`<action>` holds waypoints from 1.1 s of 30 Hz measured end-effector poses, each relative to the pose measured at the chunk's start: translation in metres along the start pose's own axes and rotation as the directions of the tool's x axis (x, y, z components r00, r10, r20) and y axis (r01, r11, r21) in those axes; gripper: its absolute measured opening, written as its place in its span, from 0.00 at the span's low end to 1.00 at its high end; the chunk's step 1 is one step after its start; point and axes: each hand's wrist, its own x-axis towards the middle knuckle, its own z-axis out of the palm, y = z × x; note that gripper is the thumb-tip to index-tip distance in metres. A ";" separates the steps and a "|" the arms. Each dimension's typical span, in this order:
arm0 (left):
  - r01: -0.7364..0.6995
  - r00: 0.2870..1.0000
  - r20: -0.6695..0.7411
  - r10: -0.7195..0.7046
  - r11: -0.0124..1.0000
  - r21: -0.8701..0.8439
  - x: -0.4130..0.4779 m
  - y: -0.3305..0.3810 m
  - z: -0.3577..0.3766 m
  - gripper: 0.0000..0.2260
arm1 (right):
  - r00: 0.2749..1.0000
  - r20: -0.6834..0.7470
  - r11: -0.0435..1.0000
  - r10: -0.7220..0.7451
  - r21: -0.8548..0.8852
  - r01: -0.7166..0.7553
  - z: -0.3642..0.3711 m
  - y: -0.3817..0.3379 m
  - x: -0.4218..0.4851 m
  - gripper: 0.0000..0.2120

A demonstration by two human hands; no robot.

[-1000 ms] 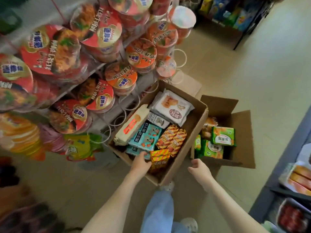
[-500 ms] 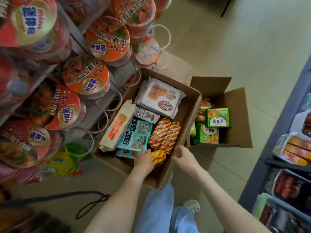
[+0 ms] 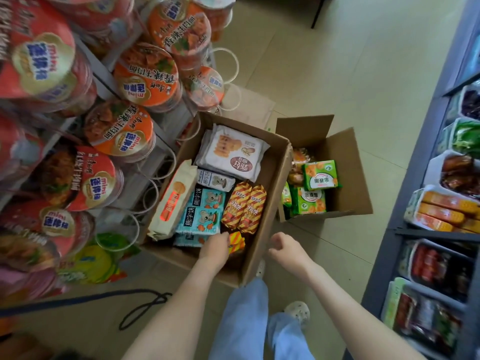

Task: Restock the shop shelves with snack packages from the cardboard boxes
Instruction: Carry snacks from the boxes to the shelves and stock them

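- The left hand [image 3: 214, 249] reaches into the near cardboard box [image 3: 270, 203], beside a yellow-orange striped pack [image 3: 237, 241]; its fingers are hidden, so I cannot tell its grip
- The right hand [image 3: 285, 249] hovers just right of that box, fingers loosely curled, holding nothing
- A second box [image 3: 345, 162] of green packs [image 3: 320, 175] sits farther right

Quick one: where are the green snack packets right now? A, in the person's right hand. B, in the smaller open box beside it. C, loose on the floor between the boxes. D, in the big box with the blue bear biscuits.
B: the green packets lie inside the smaller cardboard box, and the right hand holds nothing.
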 end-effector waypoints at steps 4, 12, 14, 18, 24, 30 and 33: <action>0.082 0.967 -0.223 -0.121 0.981 -0.177 0.001 -0.009 0.004 0.21 | 1.000 -0.015 1.000 -0.003 0.008 0.003 0.005 0.001 -0.002 0.20; 0.359 0.807 -0.504 -0.307 0.933 0.006 0.020 -0.080 -0.045 0.32 | 1.000 0.001 0.999 -0.010 0.035 0.010 0.027 -0.009 0.015 0.18; 0.360 0.828 -0.439 -0.350 0.931 -0.063 0.027 -0.090 -0.055 0.31 | 1.000 0.006 0.999 -0.014 0.031 0.014 0.035 -0.017 0.020 0.18; 0.412 0.839 -0.382 -0.387 0.911 -0.018 0.033 -0.093 -0.053 0.38 | 0.999 0.035 0.999 -0.023 0.028 0.022 0.048 -0.032 0.028 0.19; 0.440 0.844 -0.408 -0.349 0.884 0.155 0.038 -0.093 -0.053 0.32 | 0.998 0.016 0.998 -0.056 0.016 0.056 0.056 -0.049 0.039 0.18; 0.390 0.857 -0.405 -0.318 0.915 0.106 0.011 -0.062 -0.073 0.31 | 0.998 0.046 0.993 -0.034 0.112 0.029 0.049 -0.076 0.029 0.19; 0.278 0.878 -0.419 -0.231 0.959 0.054 -0.014 -0.029 -0.087 0.33 | 0.996 0.080 0.932 0.030 0.359 -0.057 0.038 -0.091 0.022 0.17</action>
